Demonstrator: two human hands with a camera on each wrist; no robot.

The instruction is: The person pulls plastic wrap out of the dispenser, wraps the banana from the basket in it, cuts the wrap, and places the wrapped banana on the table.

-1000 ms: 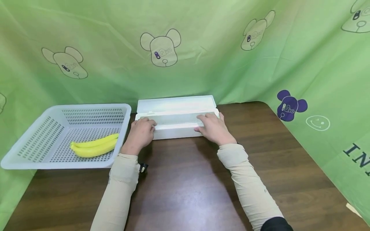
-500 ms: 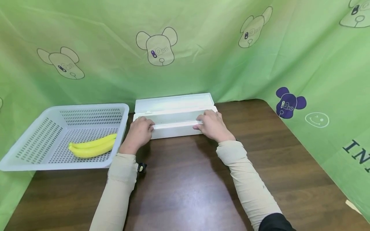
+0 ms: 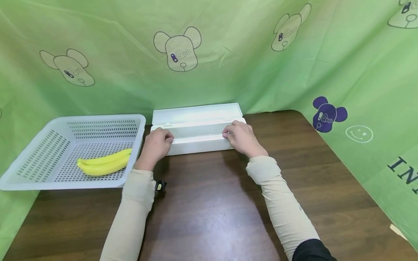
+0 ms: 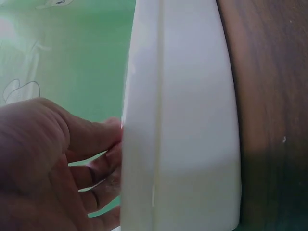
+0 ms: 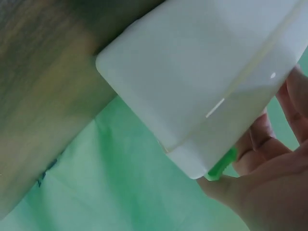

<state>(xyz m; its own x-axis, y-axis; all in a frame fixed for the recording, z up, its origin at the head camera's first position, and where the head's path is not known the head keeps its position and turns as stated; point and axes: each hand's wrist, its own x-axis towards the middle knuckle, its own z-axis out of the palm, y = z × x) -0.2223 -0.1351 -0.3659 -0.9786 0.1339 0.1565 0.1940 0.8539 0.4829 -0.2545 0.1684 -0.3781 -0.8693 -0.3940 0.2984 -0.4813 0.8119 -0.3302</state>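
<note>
On my feed, both forearms reach forward over the table [image 3: 212, 217] to a long white box [image 3: 199, 145], its lid [image 3: 196, 115] tipped back toward the green cloth [image 3: 228, 79]. Left hand [image 3: 156, 146] sits at the box's left end, fingers bent, thumb and index tips drawn together by the front rim. Right hand [image 3: 242, 139] mirrors it at the right end, fingers bent, thumb close to the index. I can't tell whether either hand pinches anything; the box edge hides the tips in both wrist views. In the right wrist view a small green piece [image 5: 223, 166] shows between box edge and right thumb.

Versus half a second ago: both thumbs were lower, against the box's front wall, spread from the index fingers; now they're tucked up to them. Box hasn't shifted on the table, lid still back. Bananas [image 3: 104, 165] unchanged in the basket [image 3: 65, 185], left of the box.
</note>
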